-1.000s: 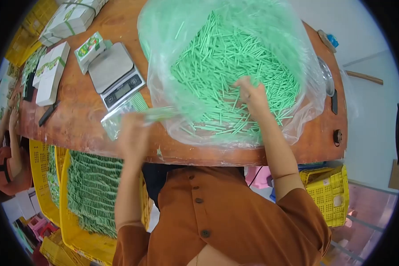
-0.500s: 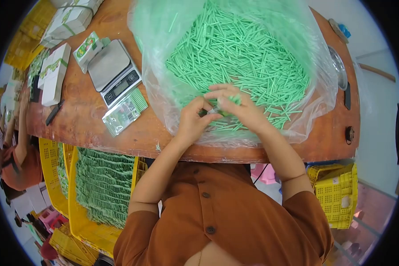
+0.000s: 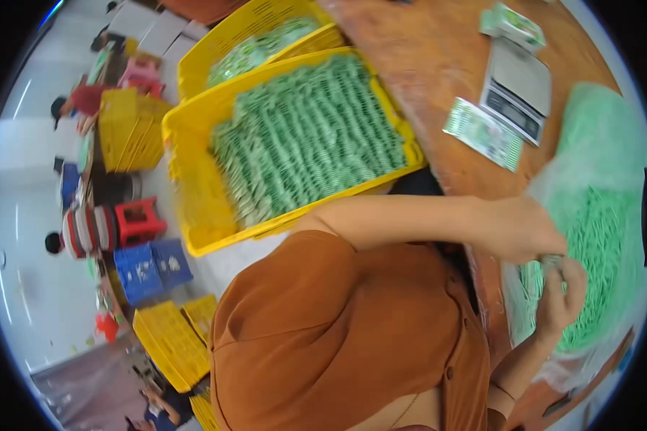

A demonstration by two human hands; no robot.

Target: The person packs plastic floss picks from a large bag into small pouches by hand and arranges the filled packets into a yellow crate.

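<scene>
At the right of the head view, my left hand (image 3: 526, 231) is closed with its fingertips pointing down toward my right hand (image 3: 562, 294). My right hand's fingers are bent and pinched up against it. Between the fingertips shows a sliver of something small and greyish (image 3: 551, 259), mostly covered and blurred. Both hands are over the near side of a large clear plastic bag (image 3: 589, 147) of loose thin green sticks (image 3: 598, 251). Beyond my left hand, a printed packet of green sticks (image 3: 484, 133) lies beside a digital scale (image 3: 516, 86).
A yellow crate (image 3: 176, 208) tightly filled with rows of green packets (image 3: 309, 136) stands left of the wooden table (image 3: 417, 65). Behind it is another yellow crate (image 3: 194, 68) with packets. A small printed box (image 3: 519, 27) sits by the scale. Other people and stacked crates (image 3: 151, 269) are farther left.
The view has swung left, bringing the packet-filled crates toward the middle and the bag to the right edge. My hands are still close together; the green sticks seen in my right hand are no longer visible there.
</scene>
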